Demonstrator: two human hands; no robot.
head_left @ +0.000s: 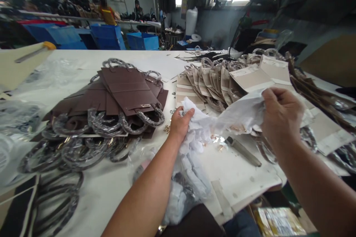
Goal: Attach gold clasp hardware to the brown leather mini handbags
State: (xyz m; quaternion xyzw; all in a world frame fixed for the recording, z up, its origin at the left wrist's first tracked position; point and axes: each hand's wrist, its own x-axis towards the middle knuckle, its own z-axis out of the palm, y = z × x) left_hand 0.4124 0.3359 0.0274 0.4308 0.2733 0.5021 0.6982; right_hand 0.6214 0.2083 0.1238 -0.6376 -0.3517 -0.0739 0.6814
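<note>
Both my hands hold a sheet of crumpled white tissue paper [222,120] stretched above the white table [69,66]. My left hand [180,122] is closed on its bunched left end. My right hand [279,116] pinches its right edge with fingers closed. Small gold metal fittings [219,144] lie scattered on the table under the paper. A grey knife-like tool [243,152] rests just below my right hand. More crumpled white paper and clear plastic [189,181] hang by my left forearm.
A pile of flat brown bag panels with plastic-wrapped handles [122,92] lies to the left. Fanned beige bag panels [217,79] lie behind my hands. Loose wrapped handles [72,148] cover the near left. Blue bins [107,37] and other people stand far back.
</note>
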